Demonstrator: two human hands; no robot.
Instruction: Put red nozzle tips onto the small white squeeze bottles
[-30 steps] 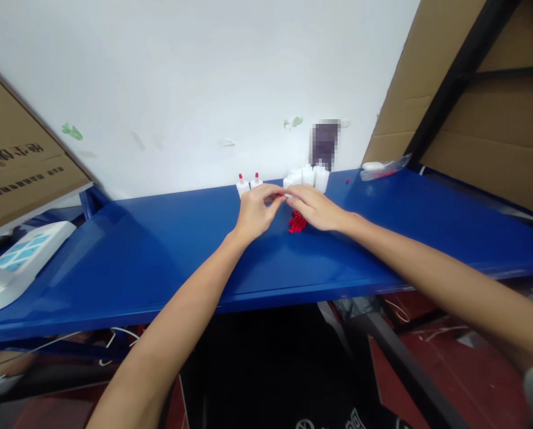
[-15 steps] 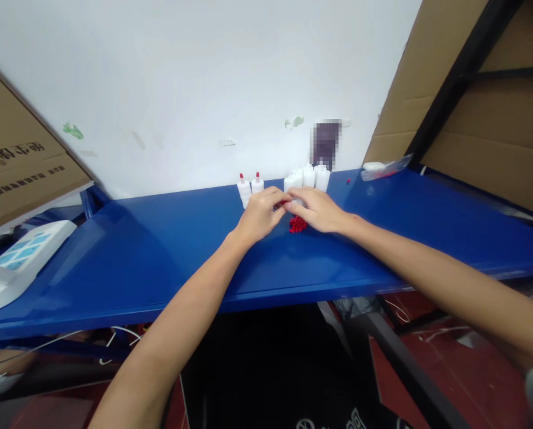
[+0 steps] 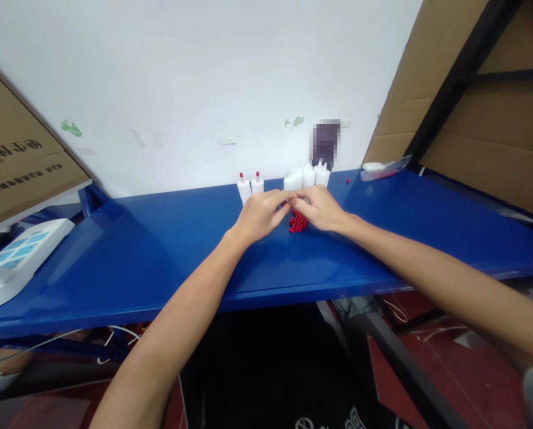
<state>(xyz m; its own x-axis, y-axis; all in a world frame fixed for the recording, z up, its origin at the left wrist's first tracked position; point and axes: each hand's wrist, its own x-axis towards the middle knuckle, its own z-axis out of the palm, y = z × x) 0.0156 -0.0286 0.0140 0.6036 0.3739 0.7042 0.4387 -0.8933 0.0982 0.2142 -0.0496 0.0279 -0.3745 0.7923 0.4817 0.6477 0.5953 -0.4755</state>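
My left hand (image 3: 260, 213) and my right hand (image 3: 321, 208) meet above the blue table, fingers bent and fingertips touching. Whatever lies between the fingertips is hidden by them. Just below my right hand is a pile of small red caps (image 3: 298, 223), partly covered by its fingers. Behind my left hand stand two white squeeze bottles (image 3: 257, 184) with red-tipped nozzles. A cluster of several white bottles (image 3: 308, 176) without red tips stands upright behind my right hand.
On the blue table (image 3: 159, 250), a single red cap (image 3: 347, 181) lies at the back right near a clear plastic bag (image 3: 386, 169) with red bits inside. A white device (image 3: 25, 256) with blue keys sits at left. Cardboard (image 3: 16, 155) flanks the table; a white wall rises behind.
My fingertips have shifted slightly right and up. The red piece seen between them earlier is now hidden, and more of the red pile shows.
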